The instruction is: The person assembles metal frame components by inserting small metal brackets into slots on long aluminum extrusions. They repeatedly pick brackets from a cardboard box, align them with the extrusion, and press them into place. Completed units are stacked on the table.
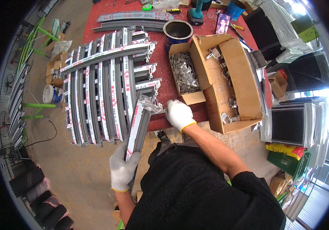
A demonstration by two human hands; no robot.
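Note:
My left hand [124, 166], in a white knit glove, is wrapped round a grey metal profile [137, 126] with white and red film on its face. The profile slants up from my hand, and at its upper end a silvery metal corner piece [149, 103] shows. My right hand [180, 115], gloved too, is at the table's near edge, just right of that end. Its fingers are curled in, and whatever they hold is hidden. Left of the hands lies a crisscross stack of similar profiles [101, 88], layered both ways, overhanging the table.
On the red table [160, 50], a small carton [185, 73] of metal pieces adjoins a larger cardboard box [241, 73] with a few fittings. Behind are a dark bucket [178, 30], a teal cordless drill [196, 15] and pliers [237, 28]. Black rolls [28, 180] lie at lower left.

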